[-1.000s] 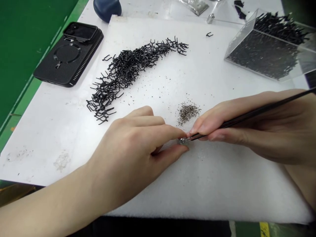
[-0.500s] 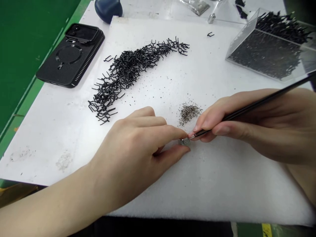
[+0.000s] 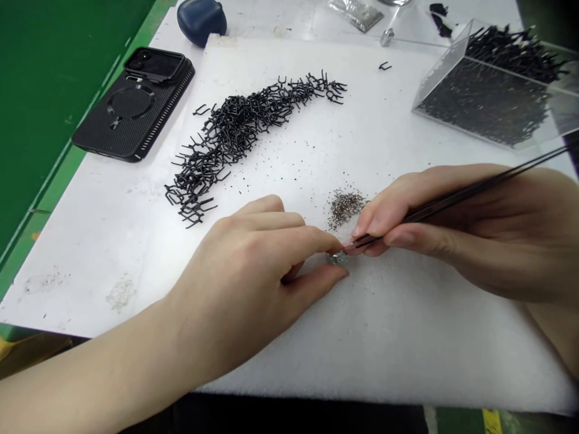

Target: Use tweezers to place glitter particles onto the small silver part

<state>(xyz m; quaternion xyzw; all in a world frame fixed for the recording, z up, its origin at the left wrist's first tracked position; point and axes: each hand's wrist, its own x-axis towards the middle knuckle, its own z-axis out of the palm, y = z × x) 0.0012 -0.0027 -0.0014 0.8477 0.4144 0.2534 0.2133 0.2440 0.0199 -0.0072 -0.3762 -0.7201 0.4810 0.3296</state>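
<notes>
My left hand (image 3: 257, 265) pinches a small silvery metal part (image 3: 338, 258) between thumb and forefinger on the white foam mat (image 3: 389, 337). My right hand (image 3: 456, 229) grips black tweezers (image 3: 456, 196), their tips touching the top of that part. Just behind the fingertips lies a small heap of tiny grey metal bits (image 3: 344, 205). A long pile of black bent wire clips (image 3: 235, 132) stretches across the mat beyond my left hand.
A black phone in a ribbed case (image 3: 133, 108) lies at the mat's left edge, a dark blue rounded object (image 3: 201, 19) behind it. A clear box full of black clips (image 3: 493, 90) sits at the right rear. The green bench edge (image 3: 54, 90) runs along the left.
The tweezers have tilted a little and their tips have shifted slightly over the metal part. My left hand keeps its pinch in the same spot.
</notes>
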